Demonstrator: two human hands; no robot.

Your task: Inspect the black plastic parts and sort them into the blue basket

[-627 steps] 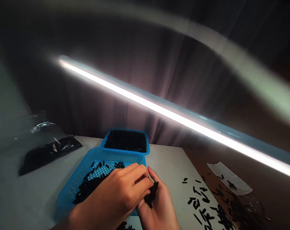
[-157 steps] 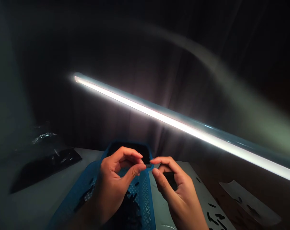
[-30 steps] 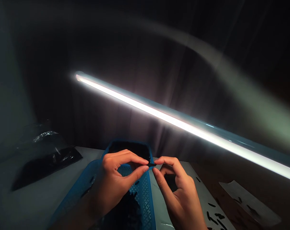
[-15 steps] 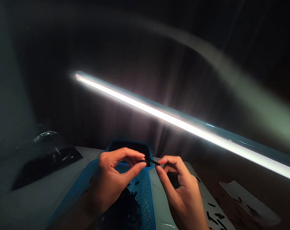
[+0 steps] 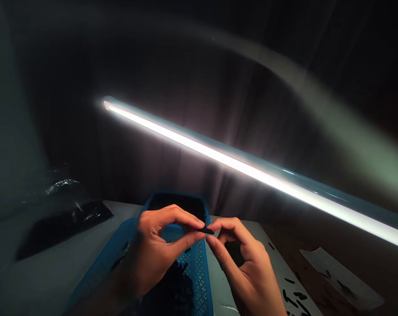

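A short, thin black strip spans the fingertips of both hands above the blue baskets. My left hand pinches its left end between thumb and forefinger. My right hand has thumb and forefinger closed around its right end. Whether this is one piece or two put together I cannot tell, as the fingertips cover the ends. Under my left hand, a blue perforated basket holds a heap of dark small pieces.
A second blue basket with dark contents stands behind. Left lies a clear plastic bag holding black material. Loose black strips lie at the table's right edge, a white paper beyond. A bright tube lamp crosses overhead.
My right hand has moved left, bringing its black strip against the piece in my left hand. My fingertips now nearly meet. The left hand has shifted slightly right and down.
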